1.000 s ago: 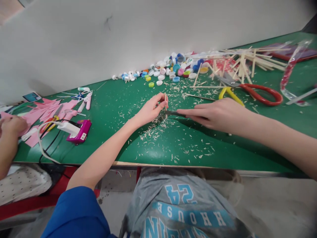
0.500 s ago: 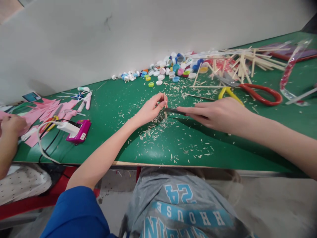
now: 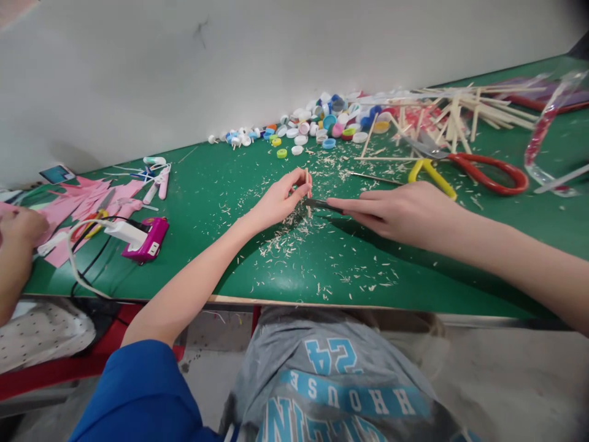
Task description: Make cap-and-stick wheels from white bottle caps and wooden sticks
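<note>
My left hand [image 3: 286, 195] is closed around a thin wooden stick [image 3: 307, 178], held near upright over the green table [image 3: 202, 209]. In my right hand [image 3: 396, 209] is a dark, flat tool that looks like a knife [image 3: 326, 205], its tip against the stick just beside my left thumb. The fingers cover its handle, so its exact kind is hard to make out. Pale wood shavings [image 3: 288, 242] lie scattered under and around both hands. Beyond my right hand rest a thin metal rod [image 3: 375, 178] and a yellow-handled tool [image 3: 437, 177], partly hidden.
Red-handled scissors [image 3: 492, 175] lie at the right, by a heap of wooden sticks [image 3: 488, 113]. Bottle caps [image 3: 299, 140] are piled along the wall. At the left are a magenta power adapter [image 3: 150, 240] with cables, pink sheets [image 3: 83, 199] and another person's hand [image 3: 23, 226].
The view has shifted slightly. Both hands keep their hold, and the blade stays against the stick with only a tiny shift.
</note>
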`<state>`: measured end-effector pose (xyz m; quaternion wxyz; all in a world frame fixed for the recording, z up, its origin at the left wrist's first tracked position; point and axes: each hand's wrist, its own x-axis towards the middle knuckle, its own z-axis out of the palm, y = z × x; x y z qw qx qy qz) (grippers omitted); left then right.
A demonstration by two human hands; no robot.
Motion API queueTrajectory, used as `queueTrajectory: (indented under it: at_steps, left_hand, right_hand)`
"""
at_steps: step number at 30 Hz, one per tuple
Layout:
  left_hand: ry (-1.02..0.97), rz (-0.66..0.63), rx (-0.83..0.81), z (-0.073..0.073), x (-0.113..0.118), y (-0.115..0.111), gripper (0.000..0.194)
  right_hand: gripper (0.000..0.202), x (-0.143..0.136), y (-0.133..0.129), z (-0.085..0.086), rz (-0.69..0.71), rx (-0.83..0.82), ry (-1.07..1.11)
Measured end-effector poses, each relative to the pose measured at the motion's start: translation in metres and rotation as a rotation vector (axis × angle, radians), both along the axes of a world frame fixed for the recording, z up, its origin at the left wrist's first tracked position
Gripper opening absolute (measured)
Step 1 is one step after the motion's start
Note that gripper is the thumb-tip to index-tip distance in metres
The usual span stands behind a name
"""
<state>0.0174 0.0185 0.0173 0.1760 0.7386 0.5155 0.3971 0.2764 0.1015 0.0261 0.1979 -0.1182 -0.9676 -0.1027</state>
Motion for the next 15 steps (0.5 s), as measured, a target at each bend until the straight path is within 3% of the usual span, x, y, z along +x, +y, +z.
queueTrajectory:
  at_steps: [9,15]
  left_hand:
    - [0.026,0.019,-0.005,-0.0005,-0.0002,-0.0003,0.042]
    - [0.031,0.018,0.013,0.0006,0.0002,-0.0009,0.044]
  right_hand:
    - [0.045,-0.0004,-0.0003,0.0006,0.071,-0.107,-0.088]
    - [0.048,-0.0013,-0.0022,0.004,-0.007,-0.079,-0.06]
